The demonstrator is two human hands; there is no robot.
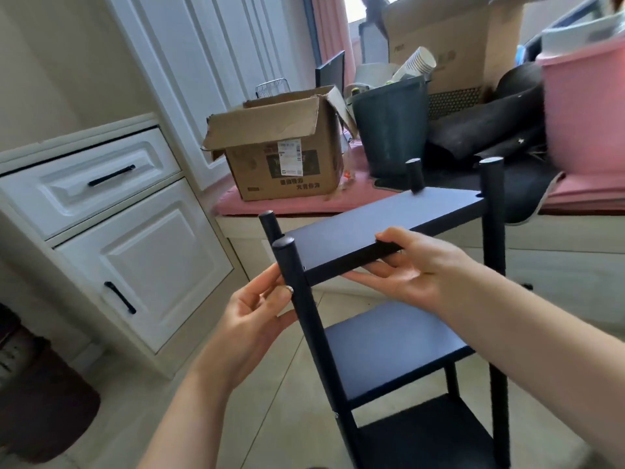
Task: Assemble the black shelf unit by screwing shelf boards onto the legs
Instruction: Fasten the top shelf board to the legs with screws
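My right hand point(411, 267) has the top shelf board point(375, 228) by its near long edge, thumb lying on the upper face, fingers curled underneath, a firm pinch. That board sits level between the four legs, right at the centre of my view. My left hand point(257, 313) is at seven o'clock from it, against the near left leg point(299, 299): thumb pressing the leg's side from below, fingertips bunched just behind it near where the board meets the leg. There's something small and pale between those fingertips; I can't tell what it is. The leg tops stand up above the board, rounded caps showing. Below, at five o'clock, the middle shelf board point(395, 346) is already in place, and a lower shelf board point(429, 438) sits under that near the floor. Beyond the unit, at twelve o'clock, an open cardboard box point(284, 154) rests on a pink mat point(233, 204); at one o'clock a dark bin point(389, 126). White drawers point(91, 184) at nine o'clock.
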